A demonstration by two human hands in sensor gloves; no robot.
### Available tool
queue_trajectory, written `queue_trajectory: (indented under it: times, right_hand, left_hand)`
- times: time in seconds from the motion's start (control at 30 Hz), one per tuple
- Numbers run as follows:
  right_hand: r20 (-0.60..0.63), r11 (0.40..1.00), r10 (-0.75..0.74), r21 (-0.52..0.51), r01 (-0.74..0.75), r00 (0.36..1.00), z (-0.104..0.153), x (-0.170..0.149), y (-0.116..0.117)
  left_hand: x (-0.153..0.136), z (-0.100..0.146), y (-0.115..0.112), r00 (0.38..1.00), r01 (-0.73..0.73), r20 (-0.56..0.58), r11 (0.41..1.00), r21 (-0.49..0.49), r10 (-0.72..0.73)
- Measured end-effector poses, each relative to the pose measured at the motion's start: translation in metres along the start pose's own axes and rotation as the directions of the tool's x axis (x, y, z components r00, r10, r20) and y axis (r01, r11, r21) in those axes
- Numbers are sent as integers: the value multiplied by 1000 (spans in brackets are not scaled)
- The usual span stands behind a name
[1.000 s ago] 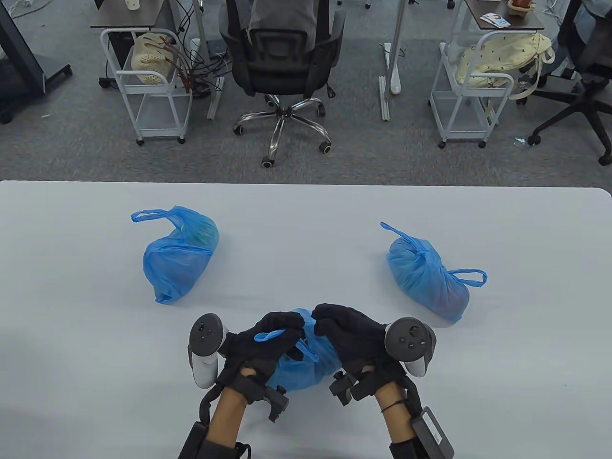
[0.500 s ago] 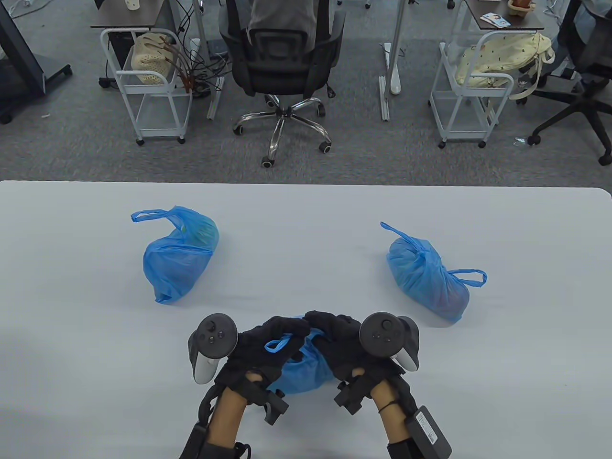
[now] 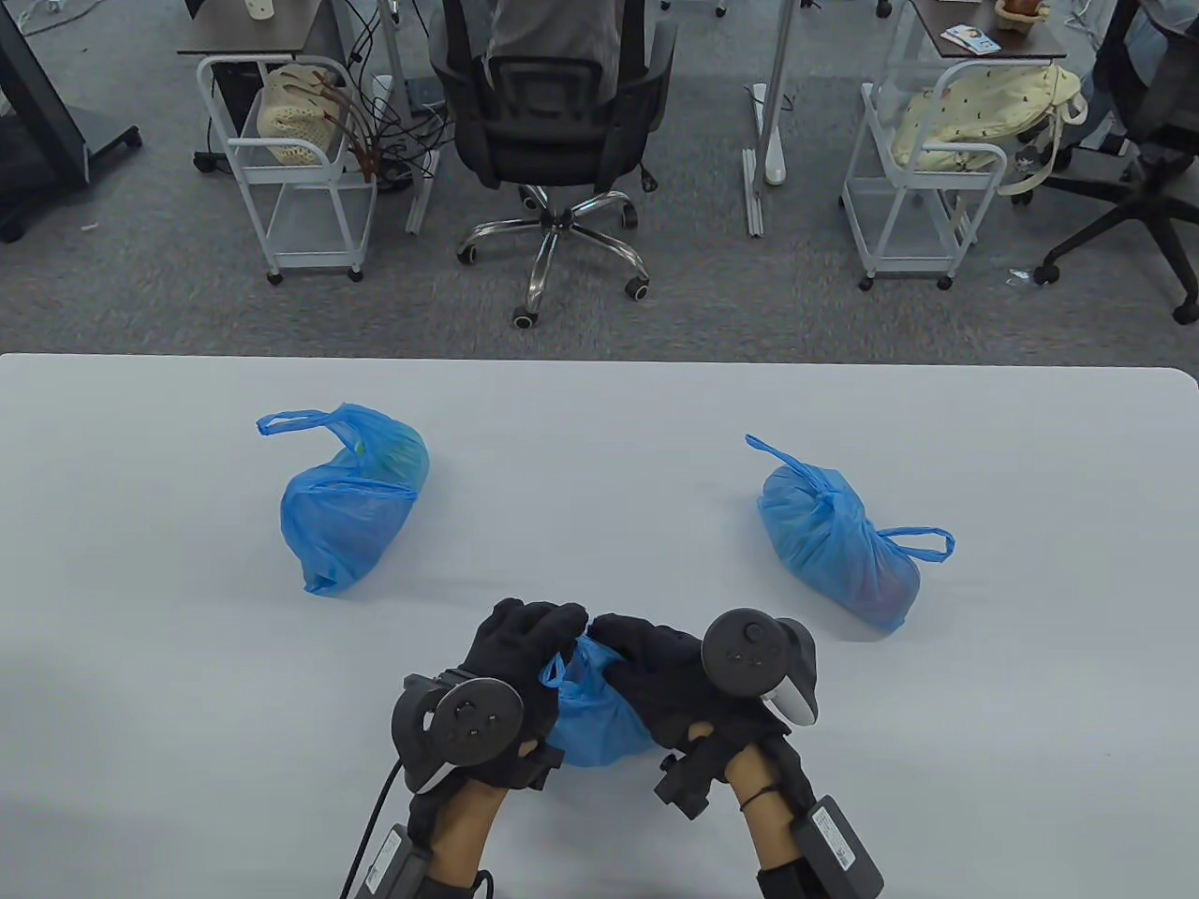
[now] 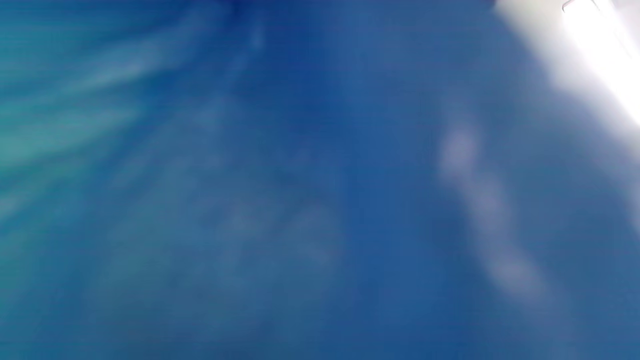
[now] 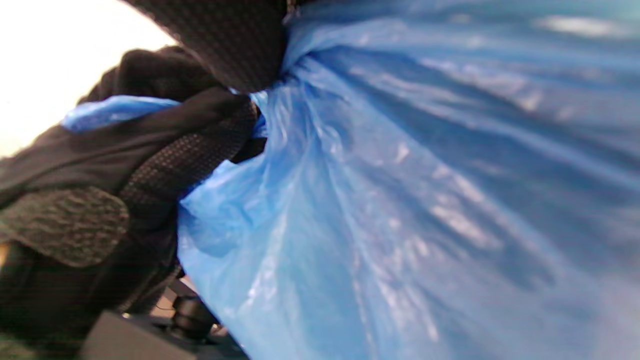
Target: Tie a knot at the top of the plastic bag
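Left hand (image 3: 520, 646) and right hand (image 3: 656, 670) each keep a pinching grip on the gathered top of the blue plastic bag (image 3: 595, 721), fingertips meeting above it. The bag sits on the counter (image 3: 599, 421) near its front edge, between two other blue bags, one far left (image 3: 351, 501) and one far right (image 3: 838, 548).

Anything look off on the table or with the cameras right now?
Only the left wrist view: it is a blue blur, apparently pressed against the near bag, so it shows nothing useful. Both hands, left and right, grip that bag's top. The left bag and right bag lie intact; no spill is visible.
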State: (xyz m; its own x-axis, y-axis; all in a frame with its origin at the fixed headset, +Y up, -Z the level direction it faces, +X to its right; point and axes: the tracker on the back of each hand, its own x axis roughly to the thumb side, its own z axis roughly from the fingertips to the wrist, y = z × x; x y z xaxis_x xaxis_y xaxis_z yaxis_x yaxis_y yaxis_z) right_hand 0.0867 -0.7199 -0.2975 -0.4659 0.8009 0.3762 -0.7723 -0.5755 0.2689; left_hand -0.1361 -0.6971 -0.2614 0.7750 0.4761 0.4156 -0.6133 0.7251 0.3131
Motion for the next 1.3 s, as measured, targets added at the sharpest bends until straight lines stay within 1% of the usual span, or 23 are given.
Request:
queue_trajectory:
  times: [0.1, 0.2, 0.27, 0.33, 0.37, 0.4, 0.47, 0.53, 0.63, 0.7, 0.77, 0.83, 0.97, 1.13, 1.2, 1.23, 1.3]
  right_hand:
    - [-5, 999, -52, 12, 52, 999, -1, -3, 0]
    - [-9, 999, -43, 13, 43, 999, -1, -4, 0]
    - [-21, 997, -70, 10, 71, 997, -1, -5, 1]
    - [-44, 993, -119, -19, 118, 992, -1, -7, 0]
    - [-57, 990, -135, -53, 132, 989, 0, -9, -1]
    - [-61, 988, -140, -72, 135, 988, 0, -10, -1]
    - [-83, 984, -131, -133, 120, 988, 2, -12, -5]
    - [-99, 986, -121, -130, 108, 988, 3, -13, -7]
    - [-83, 995, -88, -64, 83, 993, 1, -15, -5]
    - [-75, 998, -45, -50, 41, 996, 2, -15, -4]
    - [-45, 995, -16, -98, 12, 999, 2, -13, -5]
    - [3, 987, -12, -158, 12, 1000, 2, -9, -7]
    - [30, 974, 9, -227, -2, 1000, 5, -7, -10]
    - [62, 969, 26, -249, -9, 998, 5, -7, -14]
    - [84, 954, 21, -300, 5, 996, 9, -8, -18]
    - [106, 937, 12, -348, 26, 994, 10, -7, -22]
    - [138, 917, 1, -396, 54, 990, 12, -6, -26]
  left_hand:
    - [0, 0, 0, 1000, 10, -5, 1000, 19, -10]
    - [2, 0, -2, 998, 56, 9, 998, 17, -56]
    - [2, 1, -2, 1000, 20, 11, 1000, 12, -20]
    - [0, 0, -1, 998, -62, 1, 998, 12, 62]
    - [-3, 0, -1, 991, -132, -16, 991, 12, 132]
    - [-5, 0, -1, 985, -173, -24, 985, 10, 174]
    - [-9, 1, -2, 953, -301, -44, 954, 13, 301]
    - [-10, 1, -3, 937, -347, -50, 938, 6, 346]
    - [-10, -1, -6, 908, -418, -40, 907, -49, 417]
    - [-11, -1, -8, 890, -456, -44, 887, -70, 454]
    - [-10, -2, -10, 877, -481, -56, 870, -108, 478]
    - [-11, -3, -13, 868, -496, -74, 859, -124, 491]
    - [-17, -3, -16, 837, -546, -126, 827, -137, 532]
    - [-24, -3, -18, 805, -588, -188, 799, -124, 563]
    - [-27, -2, -16, 794, -598, -213, 796, -98, 570]
    - [-29, -1, -15, 794, -594, -226, 800, -89, 564]
    - [-31, -2, -14, 802, -579, -237, 811, -82, 548]
